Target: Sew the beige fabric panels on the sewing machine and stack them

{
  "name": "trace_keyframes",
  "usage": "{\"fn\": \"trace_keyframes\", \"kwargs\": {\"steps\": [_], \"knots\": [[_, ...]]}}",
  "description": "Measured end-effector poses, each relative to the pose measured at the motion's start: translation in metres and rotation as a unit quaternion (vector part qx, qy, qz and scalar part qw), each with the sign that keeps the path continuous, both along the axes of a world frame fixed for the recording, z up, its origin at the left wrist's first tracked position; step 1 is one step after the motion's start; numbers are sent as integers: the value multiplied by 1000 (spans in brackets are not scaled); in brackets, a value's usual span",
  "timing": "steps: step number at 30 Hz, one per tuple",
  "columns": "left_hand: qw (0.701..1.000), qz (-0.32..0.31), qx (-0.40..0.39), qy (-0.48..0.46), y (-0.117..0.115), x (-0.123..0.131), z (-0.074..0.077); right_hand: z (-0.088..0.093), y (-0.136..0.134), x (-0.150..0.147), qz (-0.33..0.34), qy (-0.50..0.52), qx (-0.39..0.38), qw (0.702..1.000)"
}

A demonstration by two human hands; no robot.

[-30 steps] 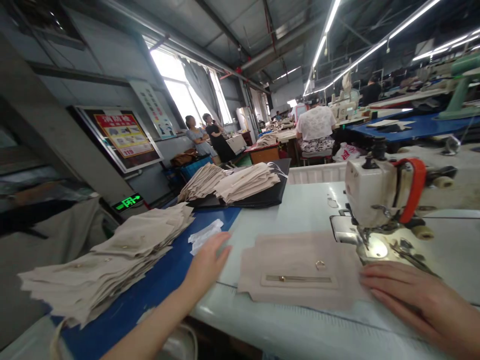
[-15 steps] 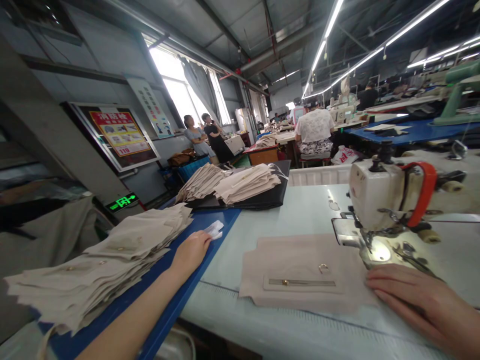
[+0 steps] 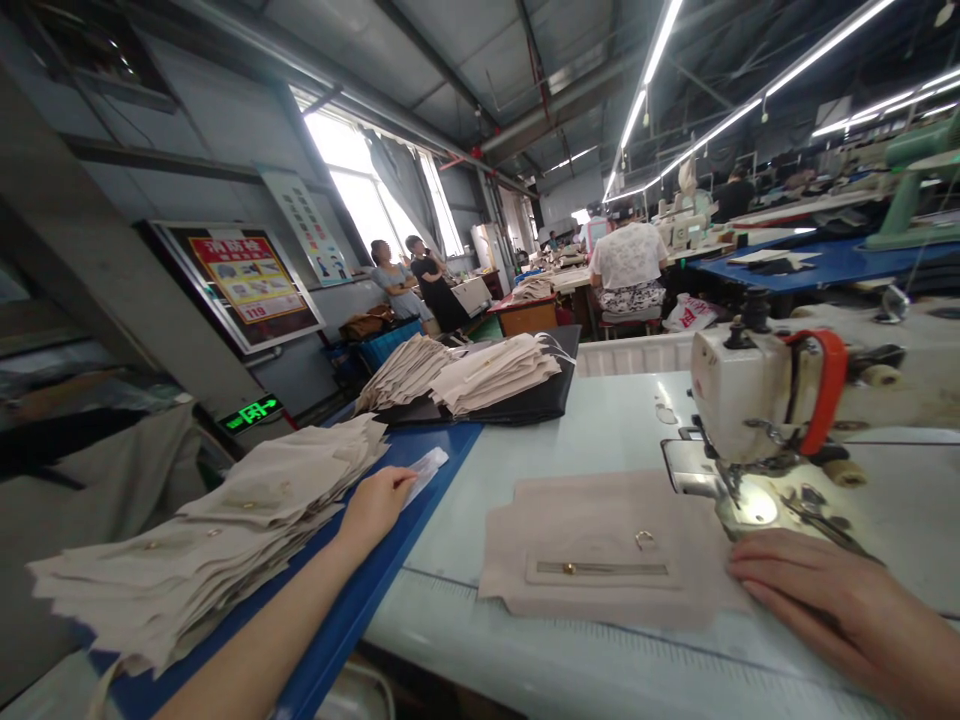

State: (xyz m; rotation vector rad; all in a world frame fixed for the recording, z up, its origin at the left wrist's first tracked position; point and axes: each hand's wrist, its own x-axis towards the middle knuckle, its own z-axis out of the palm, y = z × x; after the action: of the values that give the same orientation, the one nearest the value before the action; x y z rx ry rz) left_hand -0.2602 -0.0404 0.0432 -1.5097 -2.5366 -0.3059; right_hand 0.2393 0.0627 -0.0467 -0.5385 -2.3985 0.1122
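Observation:
My left hand (image 3: 377,508) reaches over the blue board, its fingertips pinched at the near end of a whitish, see-through plastic strip or small bag (image 3: 425,474); its exact kind is unclear. My right hand (image 3: 832,595) lies flat on the sewing table with fingers stretched out, touching the right edge of a beige fabric panel (image 3: 585,500). That panel lies flat and carries a zipper (image 3: 604,568) with a gold pull in a stitched window, and a small gold ring (image 3: 644,541) above it. Behind my right hand stands the sewing machine (image 3: 739,390), its lamp lit at the needle.
To the left, a thick stack of beige panels (image 3: 247,530) lies on the blue board (image 3: 442,432). More beige pieces (image 3: 491,372) rest on a black sheet (image 3: 551,390) at the back. A seated person (image 3: 628,255) and two standing people are farther off.
My left hand has drawn slightly back and left, and more of the plastic strip shows beyond its fingers. My right hand and the fabric panel stay in place.

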Motion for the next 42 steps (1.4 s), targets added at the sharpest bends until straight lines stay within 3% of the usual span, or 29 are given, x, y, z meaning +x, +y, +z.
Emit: {"fn": "trace_keyframes", "kwargs": {"steps": [13, 23, 30, 34, 37, 42], "knots": [[1000, 6, 30, 5, 3, 3, 1, 5, -2, 0, 0, -18, -1, 1000], [989, 63, 131, -15, 3, -13, 23, 12, -5, -2, 13, -15, -24, 1000], [981, 68, 169, -68, 8, -4, 32, 16, -6, -5, 20, -16, -44, 999], [983, 19, 155, -97, 13, 23, 35, 26, -11, -8, 32, -27, -42, 998], [983, -42, 149, -103, 20, 57, 27, 31, -11, -9, 17, -26, -46, 998], [943, -290, 118, -115, 42, 141, -3, 27, -1, -7, -111, -36, -41, 992]]}}
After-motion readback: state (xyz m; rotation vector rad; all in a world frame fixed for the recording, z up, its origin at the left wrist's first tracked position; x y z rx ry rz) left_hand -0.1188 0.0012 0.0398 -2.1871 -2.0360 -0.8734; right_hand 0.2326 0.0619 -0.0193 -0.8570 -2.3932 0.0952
